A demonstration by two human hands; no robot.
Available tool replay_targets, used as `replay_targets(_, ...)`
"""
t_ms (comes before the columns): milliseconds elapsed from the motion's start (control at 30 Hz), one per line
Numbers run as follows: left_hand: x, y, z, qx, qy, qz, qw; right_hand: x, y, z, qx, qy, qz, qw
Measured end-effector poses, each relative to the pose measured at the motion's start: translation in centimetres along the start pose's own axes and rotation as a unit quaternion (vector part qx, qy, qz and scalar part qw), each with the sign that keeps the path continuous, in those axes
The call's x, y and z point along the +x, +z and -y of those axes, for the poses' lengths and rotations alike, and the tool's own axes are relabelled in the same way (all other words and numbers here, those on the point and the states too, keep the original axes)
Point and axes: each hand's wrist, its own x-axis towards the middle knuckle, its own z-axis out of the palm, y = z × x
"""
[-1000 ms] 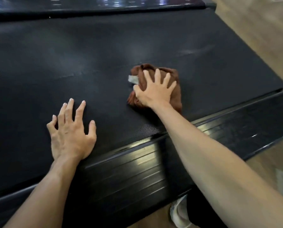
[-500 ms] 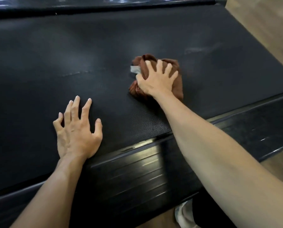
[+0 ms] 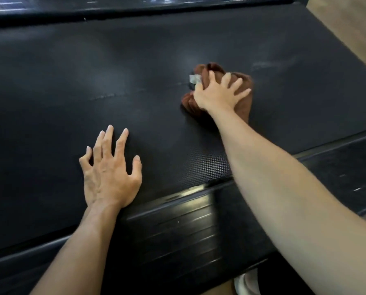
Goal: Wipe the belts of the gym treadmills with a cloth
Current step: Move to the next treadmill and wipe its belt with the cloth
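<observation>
**Mid-wipe, one belt, most of it unverified**

Right hand (image 3: 219, 95): fingers spread and fairly straight, palm pressing down on the cloth (image 3: 240, 103). Flat press, not a grab. Cloth is brown, bunched, with a pale tag (image 3: 194, 78) sticking out at its far left edge. It sits on the belt (image 3: 60, 81), right of centre, roughly mid-width between the two rails.

Left hand (image 3: 110, 173): open, fingers splayed, holds nothing. It rests on the belt close to the near rail (image 3: 177, 220), looks like bracing.

Progress, as a judgement: wiping is underway. Faint pale streaks show left of the cloth (image 3: 105, 96) and to its right (image 3: 271, 64), so those bands likely still need a pass. Can't tell which dark areas are already clean. Far rail (image 3: 135, 11) side and left stretch look untouched by anything visible. Other treadmills aren't in view; assume they remain.

Wood floor (image 3: 348, 28) at top right, a shoe (image 3: 247, 282) below the rail.
</observation>
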Motion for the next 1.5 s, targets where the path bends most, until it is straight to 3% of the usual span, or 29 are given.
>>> replay_targets(167,0.2,-0.3,-0.3,0.007,0.006,0.008,1.000,-3.0,1.6,1.9,-0.030,-0.258,0.011,0.966)
replay_targets(233,0.1,-0.2,-0.3,0.006,0.006,0.006,1.000,-6.0,2.5,-0.5,-0.030,-0.302,-0.008,0.953)
replay_targets(300,0.0,-0.2,-0.3,0.003,0.004,0.004,1.000,-7.3,2.9,-3.7,-0.039,-0.249,-0.048,0.966)
replay_targets(367,0.0,-0.2,-0.3,-0.001,0.004,0.000,1.000,-5.8,2.2,-5.4,-0.026,-0.122,-0.074,0.989)
replay_targets(433,0.1,-0.1,-0.3,0.000,0.008,-0.001,1.000,-2.9,1.1,-4.7,0.005,-0.022,-0.061,0.998)
replay_targets(500,0.1,0.0,-0.2,0.001,0.009,-0.004,1.000,0.3,0.1,-2.4,0.024,0.011,-0.043,0.999)
replay_targets(567,0.0,-0.1,0.0,-0.001,0.012,-0.004,1.000,2.7,-0.4,0.1,0.026,-0.023,-0.029,0.999)
replay_targets(633,0.1,-0.1,0.0,0.001,0.014,-0.001,1.000,3.5,-0.2,2.3,0.007,-0.112,-0.009,0.994)
replay_targets(733,0.3,0.0,0.0,0.007,0.011,0.005,1.000,0.5,0.9,3.6,-0.019,-0.266,0.011,0.964)
replay_targets(800,0.2,0.1,0.1,0.010,0.010,0.002,1.000,-3.0,1.8,2.1,-0.009,-0.319,0.010,0.948)
replay_targets(867,0.1,0.2,0.1,0.009,0.010,0.000,1.000,-5.8,2.5,-0.9,-0.012,-0.315,-0.006,0.949)
replay_targets(967,0.1,0.3,-0.1,0.011,0.011,-0.002,1.000,-5.7,2.4,-4.3,-0.016,-0.204,-0.041,0.978)
replay_targets(1067,0.1,0.2,0.0,0.014,0.013,-0.006,1.000,-1.0,0.9,-3.5,0.013,-0.084,-0.037,0.996)
replay_targets(1167,0.2,0.1,0.0,0.011,0.018,-0.005,1.000,3.6,-0.4,-1.4,0.021,-0.052,-0.032,0.998)
replay_targets(1233,0.2,0.1,0.0,0.009,0.018,-0.003,1.000,5.2,-0.7,0.4,0.006,-0.091,-0.018,0.996)
replay_targets(1367,0.1,0.1,0.1,0.012,0.016,0.009,1.000,3.0,0.4,3.4,-0.039,-0.262,0.009,0.964)
replay_targets(1500,0.2,0.1,0.1,0.006,0.017,0.006,1.000,-3.4,1.9,-0.2,-0.021,-0.373,0.015,0.928)
